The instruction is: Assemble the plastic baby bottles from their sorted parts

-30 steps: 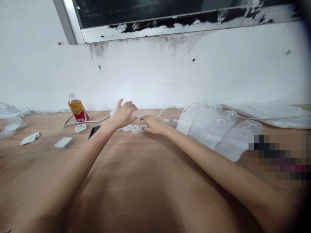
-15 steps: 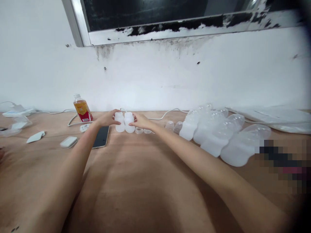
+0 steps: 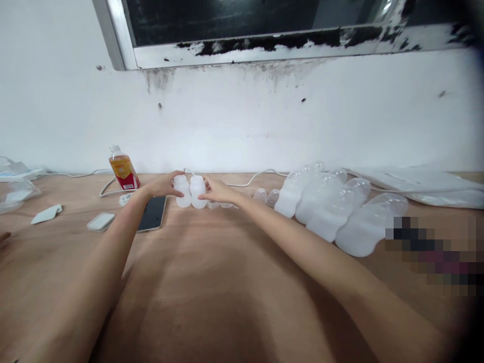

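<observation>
Two small frosted white plastic bottles stand side by side near the back of the table. My left hand (image 3: 166,185) curls its thumb and fingers around the side of the left bottle (image 3: 183,195). From the other side, my right hand (image 3: 217,190) grips the right bottle (image 3: 197,192) between thumb and fingers. Just beside my right hand, small clear round lids (image 3: 213,204) lie on the wood, partly hidden by the hand and forearm. Beyond that forearm sit small clear dome caps (image 3: 260,195).
Several larger frosted containers with clear domed ends (image 3: 357,229) lie at right, before a plastic bag (image 3: 416,189). Left of my hands are a phone (image 3: 153,214), a drink bottle (image 3: 124,169), a white square case (image 3: 101,222) and cables. Another person's fingertips (image 3: 4,236) show at the left edge.
The whole view has shifted slightly, so everything appears a little further left. Both hands keep their hold on the two bottles.
</observation>
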`<action>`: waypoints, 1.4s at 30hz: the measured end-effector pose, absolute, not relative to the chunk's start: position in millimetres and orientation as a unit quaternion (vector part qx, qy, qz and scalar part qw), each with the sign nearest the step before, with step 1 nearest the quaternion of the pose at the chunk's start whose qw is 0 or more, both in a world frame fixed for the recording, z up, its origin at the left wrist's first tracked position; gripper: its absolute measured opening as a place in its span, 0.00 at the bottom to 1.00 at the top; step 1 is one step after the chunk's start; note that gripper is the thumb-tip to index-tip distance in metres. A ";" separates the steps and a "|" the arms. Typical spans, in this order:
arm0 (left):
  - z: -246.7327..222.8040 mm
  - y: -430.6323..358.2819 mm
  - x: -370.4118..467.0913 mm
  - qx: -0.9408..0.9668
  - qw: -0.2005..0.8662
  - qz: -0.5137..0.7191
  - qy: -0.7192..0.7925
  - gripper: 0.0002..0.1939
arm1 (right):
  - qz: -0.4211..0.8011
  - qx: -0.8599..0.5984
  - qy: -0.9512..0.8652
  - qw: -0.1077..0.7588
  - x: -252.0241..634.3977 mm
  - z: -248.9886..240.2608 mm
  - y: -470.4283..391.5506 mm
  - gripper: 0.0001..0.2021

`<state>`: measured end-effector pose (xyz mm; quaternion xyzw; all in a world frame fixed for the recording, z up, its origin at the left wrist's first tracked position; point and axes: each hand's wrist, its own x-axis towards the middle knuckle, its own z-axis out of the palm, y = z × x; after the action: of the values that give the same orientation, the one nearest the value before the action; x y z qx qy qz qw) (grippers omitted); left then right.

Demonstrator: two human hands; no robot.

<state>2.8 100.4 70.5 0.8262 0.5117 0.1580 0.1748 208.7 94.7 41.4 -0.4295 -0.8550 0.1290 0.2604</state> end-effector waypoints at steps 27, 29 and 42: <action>106.4 -9.0 115.5 0.878 0.078 0.281 0.379 0.32 | -0.068 -0.525 -0.831 0.171 329.1 131.2 -26.6 0.13; 90.6 -12.9 132.4 0.879 0.153 0.272 0.362 0.27 | -0.001 -0.499 -0.843 0.200 315.5 129.6 -33.1 0.12; 41.7 -19.2 143.3 0.854 0.228 0.325 0.337 0.22 | 0.222 -0.432 -0.809 0.330 318.5 75.5 -29.1 0.13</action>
<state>143.3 -19.2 41.7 0.8538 0.3368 0.3246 0.2284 318.5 -29.1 75.5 -0.4319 -0.8094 0.2220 0.3303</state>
